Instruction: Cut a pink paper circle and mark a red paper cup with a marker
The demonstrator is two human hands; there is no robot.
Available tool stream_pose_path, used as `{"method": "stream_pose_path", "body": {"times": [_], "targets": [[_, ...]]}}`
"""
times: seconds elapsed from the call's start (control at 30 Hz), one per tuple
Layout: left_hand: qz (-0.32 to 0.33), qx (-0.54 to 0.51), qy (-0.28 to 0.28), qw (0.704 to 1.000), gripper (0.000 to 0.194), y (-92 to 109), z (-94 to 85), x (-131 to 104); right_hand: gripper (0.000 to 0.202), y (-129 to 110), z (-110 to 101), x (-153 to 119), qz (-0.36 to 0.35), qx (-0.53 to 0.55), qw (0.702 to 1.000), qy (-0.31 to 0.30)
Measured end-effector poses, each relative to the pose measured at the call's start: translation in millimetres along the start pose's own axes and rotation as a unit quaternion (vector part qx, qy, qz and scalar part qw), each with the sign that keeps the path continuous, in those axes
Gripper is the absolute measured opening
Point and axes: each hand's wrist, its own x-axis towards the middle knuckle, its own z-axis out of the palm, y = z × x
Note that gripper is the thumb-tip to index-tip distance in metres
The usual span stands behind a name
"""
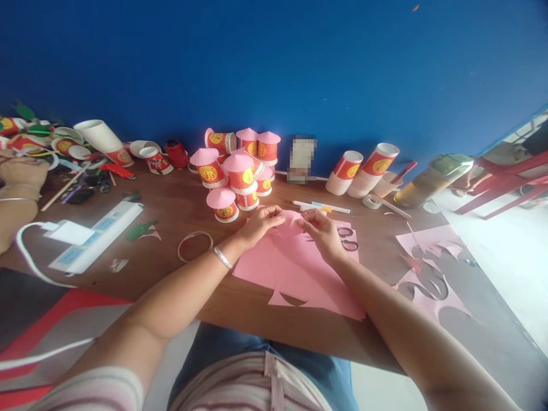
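Observation:
Between my two hands is a cut piece of pink paper (291, 224), its far edge rounded. My left hand (262, 225), with a silver bracelet on the wrist, pinches its left side. On the other side, my right hand (322, 230) grips the paper between thumb and fingers. Below them lie pink paper sheets (261, 265), one with a curved cut-out at the near edge. Scissors (349, 240) rest on the sheets beside my right hand, their blades partly hidden. Beyond my left hand stand several red paper cups (242, 178) with pink cone tops.
Markers (321, 207) lie behind the sheets. Stacked cups (374, 168), a tape roll (372, 201) and a bottle (434, 180) stand right, near paper scraps (432, 285). Left are a wire ring (194, 246), a power strip (96, 237) and another person's hand (21, 177).

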Motion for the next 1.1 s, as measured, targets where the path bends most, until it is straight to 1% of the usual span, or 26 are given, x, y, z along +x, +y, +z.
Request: {"method": "stream_pose_path", "body": {"times": [0.13,0.27,0.47,0.63,0.7,0.77,0.93,1.03,1.1], "targets": [[0.024,0.016,-0.024,0.999,0.031,-8.1,-3.2,2.8,0.057,2.1,2.8,-1.2,0.061,0.045,0.997,-0.017],[0.027,0.005,-0.047,0.998,0.030,-13.1,-5.3,5.6,0.057,7.6,4.1,0.0,0.097,0.081,0.992,-0.030],[0.019,-0.036,-0.065,0.997,0.028,-10.1,-4.8,4.3,0.049,14.7,4.5,1.0,0.111,0.159,0.980,-0.036],[0.028,-0.046,-0.077,0.996,0.031,-12.8,-5.8,4.8,0.044,9.4,6.7,-0.9,0.115,0.217,0.969,-0.035],[0.031,-0.047,-0.079,0.995,0.031,-14.4,-6.0,5.3,0.045,6.7,7.5,-1.5,0.121,0.233,0.964,-0.027],[0.027,-0.043,-0.083,0.995,0.031,-13.8,-5.2,5.0,0.051,4.9,7.8,-1.9,0.121,0.246,0.962,-0.021],[0.026,0.020,-0.071,0.997,0.038,0.1,0.1,0.4,0.061,2.7,7.3,-2.6,0.107,0.231,0.967,-0.028],[0.039,0.081,-0.055,0.994,0.043,8.7,3.0,-2.2,0.064,1.2,7.7,-3.6,0.104,0.203,0.972,-0.048],[0.048,0.113,-0.050,0.991,0.046,10.4,4.1,-2.7,0.064,-0.1,8.5,-4.4,0.100,0.190,0.975,-0.066]]}}
